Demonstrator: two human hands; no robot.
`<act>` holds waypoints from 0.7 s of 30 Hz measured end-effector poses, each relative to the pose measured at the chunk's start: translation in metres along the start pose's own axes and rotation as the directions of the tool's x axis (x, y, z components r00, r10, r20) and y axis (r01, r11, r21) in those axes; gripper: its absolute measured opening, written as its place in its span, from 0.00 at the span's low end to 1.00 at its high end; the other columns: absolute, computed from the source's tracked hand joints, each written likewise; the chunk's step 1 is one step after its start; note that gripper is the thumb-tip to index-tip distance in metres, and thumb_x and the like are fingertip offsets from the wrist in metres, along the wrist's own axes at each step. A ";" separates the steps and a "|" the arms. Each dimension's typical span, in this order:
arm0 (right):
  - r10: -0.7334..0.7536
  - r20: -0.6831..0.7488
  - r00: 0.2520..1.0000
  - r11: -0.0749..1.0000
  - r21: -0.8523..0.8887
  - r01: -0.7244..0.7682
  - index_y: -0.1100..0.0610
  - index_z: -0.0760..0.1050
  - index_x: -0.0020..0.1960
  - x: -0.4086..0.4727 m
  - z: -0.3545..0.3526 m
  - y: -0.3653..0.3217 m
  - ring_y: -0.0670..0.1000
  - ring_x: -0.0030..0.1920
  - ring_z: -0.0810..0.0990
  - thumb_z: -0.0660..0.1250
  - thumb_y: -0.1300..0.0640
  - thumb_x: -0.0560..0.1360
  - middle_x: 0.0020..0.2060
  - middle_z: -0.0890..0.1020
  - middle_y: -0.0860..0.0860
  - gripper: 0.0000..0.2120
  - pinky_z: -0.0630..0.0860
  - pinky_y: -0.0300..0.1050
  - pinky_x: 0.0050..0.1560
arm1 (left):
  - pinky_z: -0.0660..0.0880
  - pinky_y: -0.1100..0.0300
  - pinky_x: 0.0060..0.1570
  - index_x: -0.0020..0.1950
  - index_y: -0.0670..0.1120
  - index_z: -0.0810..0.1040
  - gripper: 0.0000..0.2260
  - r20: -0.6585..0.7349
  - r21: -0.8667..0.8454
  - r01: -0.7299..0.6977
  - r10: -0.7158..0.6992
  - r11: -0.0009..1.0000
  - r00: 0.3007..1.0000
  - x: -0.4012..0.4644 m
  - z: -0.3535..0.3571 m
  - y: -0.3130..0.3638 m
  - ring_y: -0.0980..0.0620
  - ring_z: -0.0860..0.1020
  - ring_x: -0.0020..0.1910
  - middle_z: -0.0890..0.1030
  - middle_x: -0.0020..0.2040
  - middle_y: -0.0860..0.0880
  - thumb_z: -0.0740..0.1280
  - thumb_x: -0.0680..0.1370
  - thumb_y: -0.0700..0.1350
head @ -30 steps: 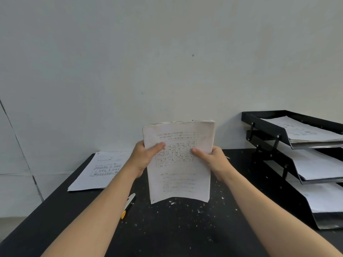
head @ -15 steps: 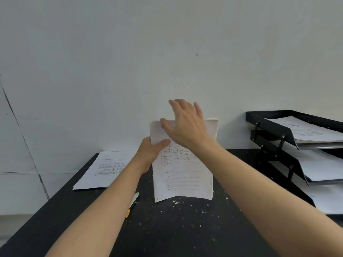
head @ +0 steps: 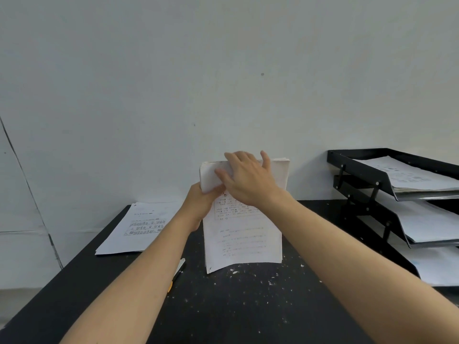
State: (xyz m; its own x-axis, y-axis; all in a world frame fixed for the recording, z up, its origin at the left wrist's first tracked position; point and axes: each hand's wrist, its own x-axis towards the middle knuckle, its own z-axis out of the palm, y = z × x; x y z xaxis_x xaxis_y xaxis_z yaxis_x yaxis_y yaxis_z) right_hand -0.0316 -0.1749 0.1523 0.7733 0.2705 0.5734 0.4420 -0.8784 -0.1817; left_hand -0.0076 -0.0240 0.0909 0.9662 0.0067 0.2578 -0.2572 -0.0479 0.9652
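Note:
A stack of printed paper [head: 243,239] stands upright, its lower edge just above the black table [head: 248,306]. My left hand [head: 201,204] grips the stack's left edge near the top. My right hand [head: 248,180] lies over the top edge, with the fingers reaching behind the sheets and the thumb on the front page. The top left corner of the front sheets curls forward between the two hands.
A printed sheet pile [head: 141,227] lies flat at the table's back left. A white and yellow pen [head: 177,271] lies under my left forearm. A black three-tier tray rack [head: 357,170] with papers stands at the right. White specks dot the table.
My right hand has left the stack's right edge, risen and come down over the top edge. My left hand has kept its grip on the left edge.

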 end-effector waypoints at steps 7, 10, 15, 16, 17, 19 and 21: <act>0.083 -0.047 0.995 0.992 -0.091 -0.087 0.53 0.64 0.78 -0.005 -0.003 0.040 0.52 0.80 0.60 0.55 0.38 0.83 0.76 0.69 0.51 0.28 0.43 0.66 0.78 | 0.82 0.52 0.48 0.56 0.45 0.83 0.07 -0.025 -0.054 -0.003 0.002 0.999 1.000 0.001 0.001 -0.003 0.47 0.86 0.50 0.87 0.50 0.46 0.72 0.79 0.44; 0.141 -0.216 0.966 0.987 0.109 -0.120 0.48 0.48 0.84 -0.010 -0.001 0.062 0.52 0.83 0.51 0.66 0.34 0.77 0.83 0.54 0.52 0.45 0.45 0.63 0.79 | 0.82 0.56 0.45 0.54 0.47 0.83 0.04 -0.027 -0.067 -0.003 0.001 0.998 1.000 0.002 0.001 -0.004 0.49 0.86 0.49 0.87 0.49 0.48 0.71 0.79 0.43; 0.298 0.085 0.951 0.355 0.915 -0.193 0.49 0.50 0.83 -0.038 0.023 0.105 0.54 0.74 0.74 0.82 0.52 0.70 0.76 0.69 0.54 0.53 0.74 0.56 0.71 | 0.83 0.52 0.50 0.57 0.45 0.83 0.07 0.021 -0.112 0.009 -0.007 0.994 1.000 0.001 -0.003 -0.006 0.48 0.86 0.52 0.87 0.52 0.47 0.71 0.79 0.42; 0.235 0.177 0.956 0.287 0.927 -0.242 0.54 0.62 0.78 -0.044 0.029 0.111 0.57 0.68 0.80 0.81 0.55 0.71 0.70 0.78 0.55 0.42 0.79 0.59 0.65 | 0.83 0.53 0.49 0.56 0.45 0.83 0.07 0.027 -0.124 0.009 -0.006 0.992 1.000 0.001 -0.003 -0.006 0.48 0.86 0.52 0.87 0.52 0.47 0.71 0.79 0.42; 0.183 0.254 0.950 0.277 0.913 -0.298 0.58 0.71 0.73 -0.050 0.035 0.115 0.59 0.63 0.83 0.79 0.56 0.72 0.64 0.84 0.55 0.32 0.81 0.61 0.62 | 0.83 0.53 0.49 0.56 0.45 0.83 0.07 0.032 -0.133 0.009 -0.005 0.991 0.999 0.001 -0.003 -0.007 0.47 0.86 0.52 0.87 0.52 0.47 0.72 0.79 0.42; 0.147 0.326 0.934 0.288 0.889 -0.356 0.59 0.80 0.66 -0.059 0.053 0.122 0.60 0.60 0.85 0.77 0.58 0.74 0.59 0.87 0.54 0.21 0.82 0.61 0.61 | 0.83 0.52 0.51 0.56 0.45 0.83 0.07 0.045 -0.143 0.013 -0.007 0.990 0.999 0.000 -0.003 -0.012 0.47 0.86 0.53 0.87 0.53 0.47 0.72 0.78 0.42; 0.143 0.338 0.930 0.265 0.892 -0.365 0.58 0.81 0.65 -0.067 0.071 0.127 0.58 0.60 0.86 0.78 0.57 0.73 0.60 0.86 0.53 0.21 0.81 0.62 0.62 | 0.82 0.52 0.53 0.57 0.47 0.83 0.09 0.069 -0.130 0.035 -0.026 0.991 0.997 -0.005 -0.004 -0.024 0.48 0.85 0.55 0.87 0.55 0.48 0.73 0.77 0.41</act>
State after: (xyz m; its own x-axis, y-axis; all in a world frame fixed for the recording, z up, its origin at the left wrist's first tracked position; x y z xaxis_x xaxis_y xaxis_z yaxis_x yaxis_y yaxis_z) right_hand 0.0049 -0.2770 0.0339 0.9363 0.2589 0.2372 0.2405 0.0195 -0.9705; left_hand -0.0060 -0.0191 0.0667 0.9716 -0.0611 0.2284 -0.2232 0.0823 0.9713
